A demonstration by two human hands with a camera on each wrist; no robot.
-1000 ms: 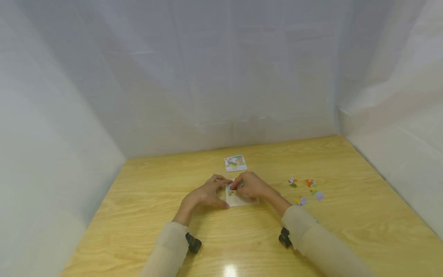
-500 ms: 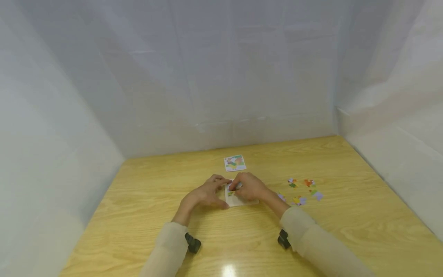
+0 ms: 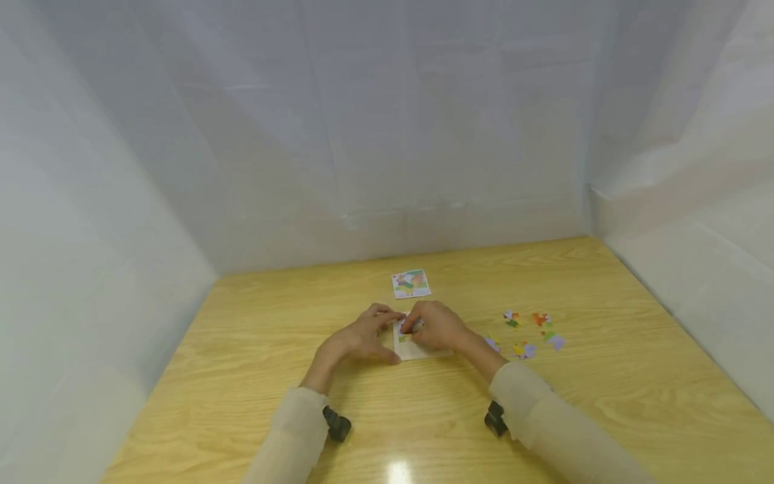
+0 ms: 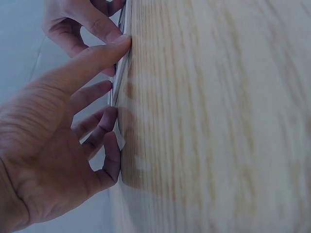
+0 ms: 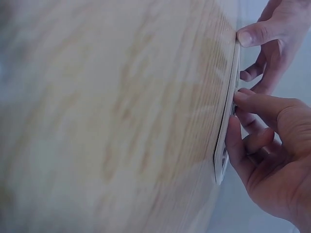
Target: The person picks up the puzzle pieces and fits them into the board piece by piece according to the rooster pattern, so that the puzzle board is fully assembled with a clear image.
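— So where are your hands right now?

— Both are at the puzzle board (image 3: 421,349), a thin white tray lying flat near the middle of the wooden surface (image 3: 254,376). Your left hand (image 3: 361,338) rests at its left edge with fingers loosely spread, thumb straight along the near rim, gripping nothing. Your right hand (image 3: 437,326) lies over the board's far half, fingertips pinching a small puzzle piece (image 3: 408,326) down at the upper left corner.

— What's in the board?

— A few coloured pieces sit at that corner; the rest of the tray shows bare white. From the right wrist view the board (image 5: 226,126) appears edge-on, flat against the wood, your fingers (image 5: 252,104) on its face.

— And around it?

— A reference picture card (image 3: 411,284) lies just beyond the board, apart from it. Loose pieces (image 3: 527,331) are scattered to your right, near your right forearm. To the left the wood runs open up to the white curtain wall (image 3: 109,282); the surface's far edge meets the curtain behind the card.
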